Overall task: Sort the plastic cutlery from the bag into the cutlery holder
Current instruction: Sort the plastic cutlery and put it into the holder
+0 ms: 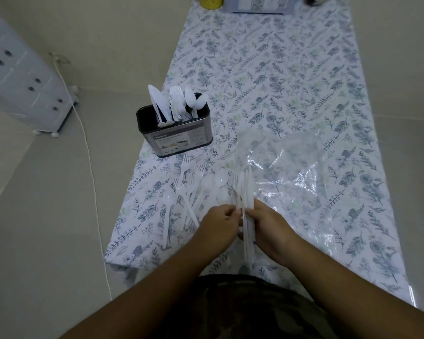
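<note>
Left hand [219,222]: palm turned inward, fingers curled, pinched on the bundle's side.
Right hand [269,227]: fingers closed round a bundle of white cutlery [245,206].
Bundle axis: long axis runs away from the person, far ends directed toward the clear bag [287,167].
Loose forks and spoons [194,192]: spread on the table [304,81], left of the hands.
Cutlery holder [175,132]: upright at the table's left edge, knives, forks and spoons stood in it.

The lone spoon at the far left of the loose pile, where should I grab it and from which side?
Probably take the spoon by its thin handle, the end nearest you, coming from above with the left hand. It lies flat on the tablecloth, bowl pointing away, slightly apart from the forks, so its left side is open.
</note>
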